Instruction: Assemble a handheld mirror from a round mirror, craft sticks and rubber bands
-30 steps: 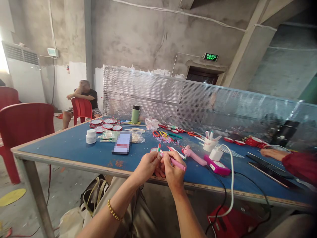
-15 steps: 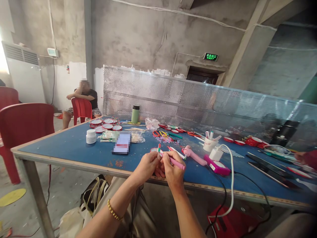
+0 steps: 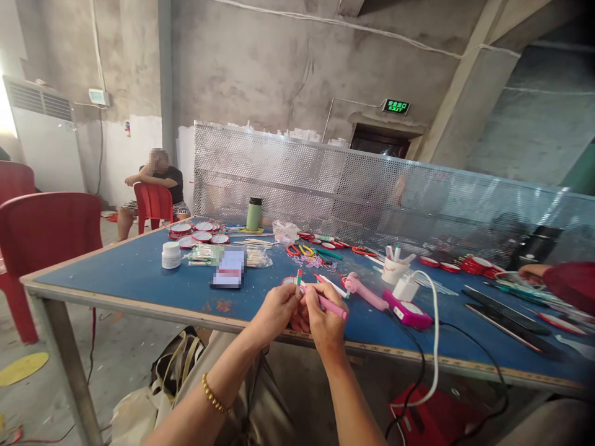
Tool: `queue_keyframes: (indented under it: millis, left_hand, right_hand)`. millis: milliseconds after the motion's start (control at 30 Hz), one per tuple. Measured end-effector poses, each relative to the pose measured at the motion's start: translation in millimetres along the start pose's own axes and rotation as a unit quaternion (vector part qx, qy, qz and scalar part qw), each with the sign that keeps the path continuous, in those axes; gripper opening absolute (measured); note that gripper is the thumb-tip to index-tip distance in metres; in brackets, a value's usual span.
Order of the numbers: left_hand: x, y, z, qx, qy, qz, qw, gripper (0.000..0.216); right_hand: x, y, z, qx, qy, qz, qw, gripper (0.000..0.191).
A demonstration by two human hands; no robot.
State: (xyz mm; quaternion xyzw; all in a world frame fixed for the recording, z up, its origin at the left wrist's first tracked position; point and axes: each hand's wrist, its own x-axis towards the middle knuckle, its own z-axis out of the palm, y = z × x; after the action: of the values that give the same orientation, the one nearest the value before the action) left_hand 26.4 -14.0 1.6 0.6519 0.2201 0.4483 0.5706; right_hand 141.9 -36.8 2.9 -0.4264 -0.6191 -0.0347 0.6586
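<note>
My left hand [image 3: 277, 310] is closed on a small flat stick [image 3: 299, 277] with red, green and white bands, held upright near the table's front edge. My right hand [image 3: 326, 314] grips a pink marker [image 3: 333, 306], its tip turned toward the stick and hidden by my fingers. The two hands almost touch. Just behind them lies a round red-rimmed disc [image 3: 289, 280], partly covered. White markers with coloured ends [image 3: 335, 286] rest on the blue table [image 3: 139, 282] beside my right hand.
A pink handheld device [image 3: 367, 292], a magenta box [image 3: 409, 313] and a white cable [image 3: 436, 334] lie to the right. A pen cup [image 3: 393, 271], phone [image 3: 227, 269], white jar [image 3: 171, 255] and green bottle [image 3: 253, 215] stand around. A co-worker's hand [image 3: 534, 272] reaches in at far right.
The co-worker's hand and red sleeve at the far right have moved further in over the table, to the left and away from the front edge. My own hands look nearly still.
</note>
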Motion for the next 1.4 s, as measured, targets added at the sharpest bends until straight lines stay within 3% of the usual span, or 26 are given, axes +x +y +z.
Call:
queue_keyframes:
  millis: [433,1400]
  left_hand:
    - [0.4,-0.7,-0.4,0.003,0.000,-0.001,1.000,0.045]
    - [-0.3,0.0,-0.1,0.000,-0.001,0.005,1.000,0.043]
  right_hand:
    - [-2.3,2.7,0.3,0.009,0.016,0.034,0.999,0.024]
    - [-1.8,2.2,-0.3,-0.002,0.010,0.015,1.000,0.025]
